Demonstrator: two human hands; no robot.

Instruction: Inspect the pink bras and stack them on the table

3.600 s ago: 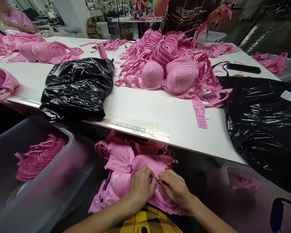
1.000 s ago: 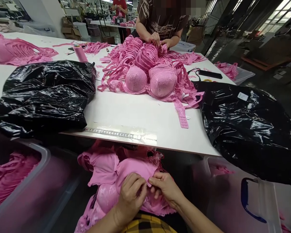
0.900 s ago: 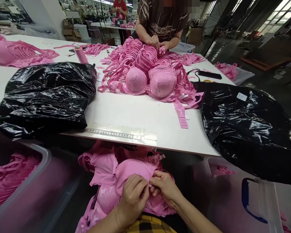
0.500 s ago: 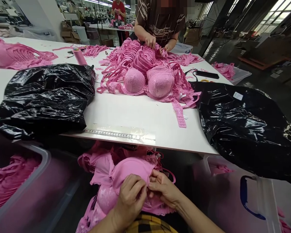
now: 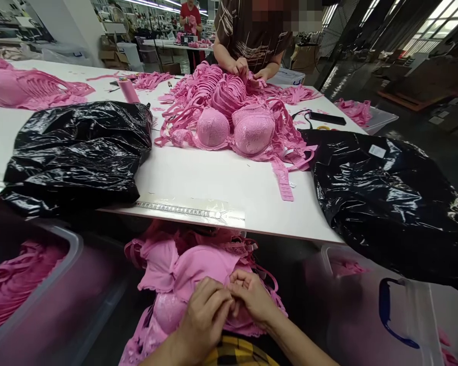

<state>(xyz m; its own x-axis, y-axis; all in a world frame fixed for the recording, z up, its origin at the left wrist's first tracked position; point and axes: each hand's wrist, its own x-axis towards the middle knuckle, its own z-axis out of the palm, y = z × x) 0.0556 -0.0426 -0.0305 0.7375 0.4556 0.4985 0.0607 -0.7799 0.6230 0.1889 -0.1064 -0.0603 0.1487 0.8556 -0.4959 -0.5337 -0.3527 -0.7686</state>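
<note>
A pink bra [image 5: 202, 264] lies across my lap, its smooth inner cups facing up, with more pink bras bunched around it. My left hand [image 5: 208, 310] is closed over the bra's lower right part, thumb and fingers pinched together. Close against it, my right hand [image 5: 250, 297] also pinches, its fingertips meeting the left ones. The fingers hide what lies between them, though bra fabric shows right around both hands. A lacy pink bra [image 5: 166, 310] shows beneath, left of my left hand.
On the white table [image 5: 198, 178] lie a pile of pink bras [image 5: 252, 129], a tape measure [image 5: 171, 208] and black plastic bags [image 5: 76, 152] [image 5: 381, 188]. Clear bins [image 5: 76, 246] flank my lap. Across the table, a person's hands [image 5: 240, 67] handle bras.
My two hands have drawn closer together, the right shifting slightly left. The bra's right cup edge has moved a little under them. The view has shifted slightly.
</note>
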